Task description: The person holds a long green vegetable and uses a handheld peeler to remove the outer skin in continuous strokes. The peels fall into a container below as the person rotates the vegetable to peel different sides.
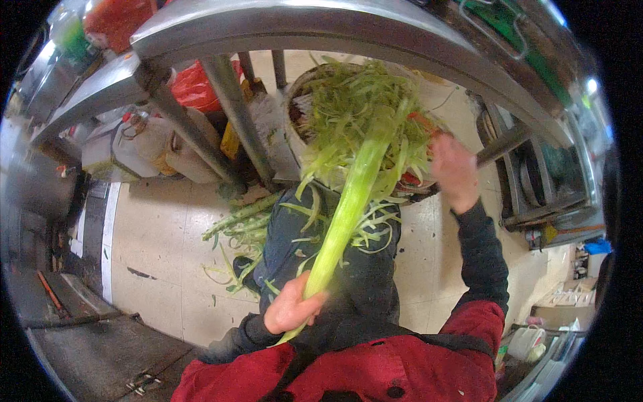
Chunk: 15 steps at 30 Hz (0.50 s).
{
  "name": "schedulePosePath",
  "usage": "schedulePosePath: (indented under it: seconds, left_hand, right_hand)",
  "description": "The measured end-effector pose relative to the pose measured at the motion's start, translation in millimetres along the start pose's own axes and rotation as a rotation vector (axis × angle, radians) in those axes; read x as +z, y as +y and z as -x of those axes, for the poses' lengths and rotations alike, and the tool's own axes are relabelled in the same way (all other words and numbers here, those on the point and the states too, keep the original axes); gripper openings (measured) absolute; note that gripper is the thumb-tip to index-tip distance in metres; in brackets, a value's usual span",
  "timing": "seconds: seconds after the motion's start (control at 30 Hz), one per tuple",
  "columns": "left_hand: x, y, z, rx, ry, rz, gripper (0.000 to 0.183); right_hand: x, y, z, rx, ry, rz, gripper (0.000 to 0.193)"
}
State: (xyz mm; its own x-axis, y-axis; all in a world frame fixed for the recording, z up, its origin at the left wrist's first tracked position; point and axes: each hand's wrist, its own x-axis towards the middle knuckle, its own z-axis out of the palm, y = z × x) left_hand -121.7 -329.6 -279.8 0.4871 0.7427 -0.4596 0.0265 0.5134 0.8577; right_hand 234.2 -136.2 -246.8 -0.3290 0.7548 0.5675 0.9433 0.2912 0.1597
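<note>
My left hand point(295, 307) is closed around the lower end of a long, pale green celtuce stalk point(348, 208). The stalk slants up and away over my knees, its surface stripped smooth and its far end blurred. To the right of that far end is my right hand point(457, 169), smeared by motion. At its fingertips shows a small orange-red tool point(420, 122), which looks like a peeler; its blade cannot be made out. Beyond my knees, a round bin point(295, 110) is heaped with green peelings and leaves point(345, 100).
Loose peel strips point(375, 224) cling to my trousers. More green stalks point(244, 216) and scraps lie on the tiled floor point(167, 234) at left. A steel table point(335, 33) arches overhead, its legs near the bin. Plastic jugs point(144, 144) stand left, a metal rack point(536, 167) right.
</note>
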Motion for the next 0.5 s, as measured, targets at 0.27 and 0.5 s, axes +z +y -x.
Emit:
schedulePosePath:
  seconds: [0.27, 0.5]
  left_hand:
    - [2.4, 2.7, 3.3, -0.032, 0.063, -0.037, 0.031]
    - [-4.1, 4.9, 4.1, -0.048, -0.007, -0.002, 0.026]
  right_hand:
    - [-10.1, -62.4, -9.9, -0.235, -0.003, 0.108, 0.009]
    - [10.8, 31.4, -23.4, 0.138, -0.013, -0.054, 0.015]
